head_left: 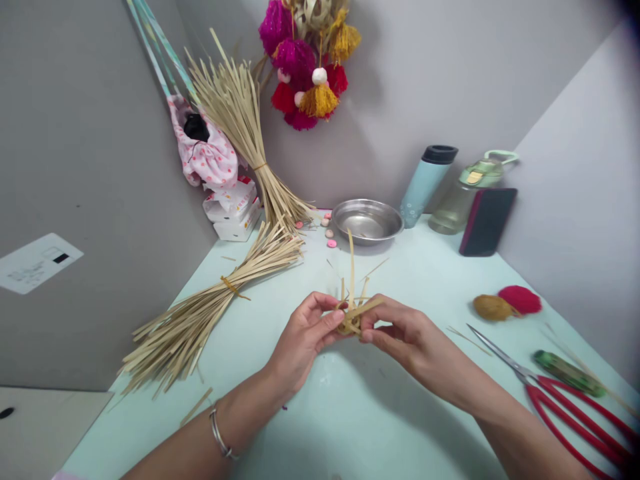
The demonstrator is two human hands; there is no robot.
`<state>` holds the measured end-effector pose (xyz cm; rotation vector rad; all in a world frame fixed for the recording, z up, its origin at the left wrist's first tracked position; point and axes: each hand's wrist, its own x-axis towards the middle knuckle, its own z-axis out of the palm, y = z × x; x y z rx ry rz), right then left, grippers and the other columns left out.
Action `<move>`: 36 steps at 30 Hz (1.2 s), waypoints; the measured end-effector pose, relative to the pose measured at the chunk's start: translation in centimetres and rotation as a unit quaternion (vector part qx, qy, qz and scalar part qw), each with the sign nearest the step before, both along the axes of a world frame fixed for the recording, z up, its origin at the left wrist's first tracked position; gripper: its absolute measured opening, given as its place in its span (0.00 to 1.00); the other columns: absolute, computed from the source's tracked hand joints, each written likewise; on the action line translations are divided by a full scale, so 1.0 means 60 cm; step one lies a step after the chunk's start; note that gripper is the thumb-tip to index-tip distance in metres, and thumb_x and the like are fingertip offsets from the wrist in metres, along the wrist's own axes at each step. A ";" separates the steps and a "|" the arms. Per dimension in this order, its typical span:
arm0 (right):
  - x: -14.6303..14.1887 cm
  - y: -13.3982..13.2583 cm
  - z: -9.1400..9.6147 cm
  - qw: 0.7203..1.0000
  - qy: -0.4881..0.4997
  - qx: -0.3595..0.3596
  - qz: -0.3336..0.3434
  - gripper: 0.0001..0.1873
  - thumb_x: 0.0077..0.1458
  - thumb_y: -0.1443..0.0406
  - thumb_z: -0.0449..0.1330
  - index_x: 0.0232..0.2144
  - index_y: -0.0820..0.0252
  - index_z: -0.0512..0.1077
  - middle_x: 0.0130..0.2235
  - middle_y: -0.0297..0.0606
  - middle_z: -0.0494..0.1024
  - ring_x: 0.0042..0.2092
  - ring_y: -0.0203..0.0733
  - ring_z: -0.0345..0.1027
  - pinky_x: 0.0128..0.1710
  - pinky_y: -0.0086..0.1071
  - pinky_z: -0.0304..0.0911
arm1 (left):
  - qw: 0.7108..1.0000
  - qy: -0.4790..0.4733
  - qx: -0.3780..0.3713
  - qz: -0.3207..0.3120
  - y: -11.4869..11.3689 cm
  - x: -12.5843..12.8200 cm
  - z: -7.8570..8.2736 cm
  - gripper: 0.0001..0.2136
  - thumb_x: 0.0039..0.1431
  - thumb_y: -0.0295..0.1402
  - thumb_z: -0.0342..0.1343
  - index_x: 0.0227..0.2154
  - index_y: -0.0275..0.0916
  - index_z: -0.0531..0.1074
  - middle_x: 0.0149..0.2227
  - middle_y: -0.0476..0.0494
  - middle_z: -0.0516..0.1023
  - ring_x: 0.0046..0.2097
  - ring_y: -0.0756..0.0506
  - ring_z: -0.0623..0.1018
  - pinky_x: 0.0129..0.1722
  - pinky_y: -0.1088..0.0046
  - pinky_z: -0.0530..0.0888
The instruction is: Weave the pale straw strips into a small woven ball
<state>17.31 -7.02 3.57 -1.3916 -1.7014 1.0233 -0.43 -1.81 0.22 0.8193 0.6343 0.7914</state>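
Between my two hands, above the middle of the table, is a small woven ball of straw strips (pixel 351 321). One long strip stands up from it, and shorter ends stick out around it. My left hand (pixel 313 330) pinches the ball's left side between thumb and fingers. On the other side, my right hand (pixel 397 333) has thumb and forefinger closed on a flat strip at the ball's right edge. The fingers partly cover the weave.
Straw bundles stand at the back (pixel 260 167) and lie at left (pixel 215 300). A metal bowl (pixel 367 223), tumbler (pixel 427 187), green bottle (pixel 453 207) and phone (pixel 487 223) stand behind. Red-handled scissors (pixel 530 377), yarn balls (pixel 520 300) and a green-handled tool (pixel 569 373) lie right.
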 end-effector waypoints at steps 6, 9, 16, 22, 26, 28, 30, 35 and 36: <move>0.000 0.003 -0.007 1.000 0.009 0.015 -0.006 0.09 0.63 0.66 0.56 0.30 0.56 0.72 0.37 0.36 0.73 0.40 0.42 0.68 0.40 0.35 0.60 | 1.000 0.000 0.000 -0.002 0.001 -0.001 -0.002 0.11 0.56 0.33 0.62 0.35 0.38 0.66 0.40 0.46 0.73 0.40 0.50 0.76 0.44 0.71 0.74; -0.006 0.006 -0.013 0.999 0.033 0.019 -0.018 0.09 0.61 0.65 0.58 0.29 0.57 0.73 0.36 0.36 0.73 0.40 0.43 0.68 0.40 0.35 0.60 | 1.000 -0.004 -0.005 -0.004 0.002 0.000 -0.005 0.11 0.56 0.33 0.62 0.35 0.38 0.65 0.39 0.47 0.73 0.40 0.50 0.77 0.44 0.70 0.74; -0.015 0.010 -0.015 0.995 0.072 -0.002 -0.076 0.12 0.58 0.60 0.61 0.25 0.57 0.72 0.32 0.35 0.73 0.37 0.43 0.67 0.39 0.35 0.59 | 1.000 -0.029 -0.008 0.002 0.006 0.000 -0.009 0.08 0.59 0.34 0.59 0.35 0.38 0.65 0.38 0.46 0.75 0.39 0.50 0.76 0.45 0.68 0.74; -0.005 0.013 -0.009 0.993 0.109 -0.030 -0.042 0.11 0.59 0.58 0.60 0.28 0.56 0.73 0.37 0.35 0.72 0.40 0.42 0.66 0.40 0.34 0.59 | 0.999 -0.044 -0.012 0.008 0.013 -0.006 -0.003 0.07 0.59 0.33 0.59 0.36 0.37 0.67 0.41 0.44 0.76 0.41 0.49 0.77 0.47 0.68 0.73; -0.007 0.013 -0.012 0.992 0.116 -0.016 -0.039 0.11 0.60 0.59 0.60 0.27 0.56 0.73 0.39 0.35 0.72 0.42 0.42 0.66 0.43 0.33 0.58 | 0.999 -0.043 -0.009 0.027 0.012 -0.005 -0.005 0.07 0.58 0.33 0.60 0.35 0.37 0.67 0.39 0.45 0.76 0.40 0.49 0.77 0.48 0.68 0.73; -0.012 0.012 -0.015 0.992 0.111 -0.009 -0.052 0.11 0.60 0.59 0.59 0.28 0.56 0.73 0.37 0.35 0.71 0.41 0.41 0.66 0.42 0.33 0.58 | 0.998 -0.044 -0.009 0.033 0.009 -0.004 -0.006 0.07 0.58 0.33 0.60 0.34 0.37 0.67 0.38 0.45 0.76 0.40 0.50 0.77 0.48 0.68 0.73; -0.020 0.010 -0.017 0.993 0.103 -0.001 -0.066 0.11 0.60 0.59 0.59 0.28 0.56 0.73 0.36 0.35 0.72 0.39 0.41 0.65 0.40 0.33 0.58 | 0.998 -0.043 -0.012 0.038 0.006 -0.003 -0.008 0.08 0.57 0.33 0.61 0.34 0.37 0.67 0.38 0.46 0.76 0.40 0.50 0.77 0.47 0.68 0.73; -0.043 0.006 -0.024 0.984 0.114 0.022 -0.134 0.11 0.59 0.59 0.59 0.26 0.57 0.71 0.34 0.34 0.71 0.37 0.40 0.65 0.36 0.30 0.58 | 0.998 -0.049 -0.015 0.047 0.000 0.000 -0.010 0.07 0.58 0.33 0.60 0.34 0.37 0.67 0.40 0.45 0.76 0.40 0.50 0.77 0.47 0.68 0.74; -0.046 0.006 -0.024 0.981 0.121 0.029 -0.148 0.11 0.59 0.59 0.59 0.26 0.57 0.70 0.33 0.34 0.71 0.37 0.40 0.65 0.36 0.30 0.59 | 0.997 -0.056 -0.016 0.045 -0.001 0.001 -0.010 0.07 0.59 0.33 0.59 0.35 0.37 0.67 0.40 0.45 0.77 0.41 0.49 0.78 0.48 0.68 0.74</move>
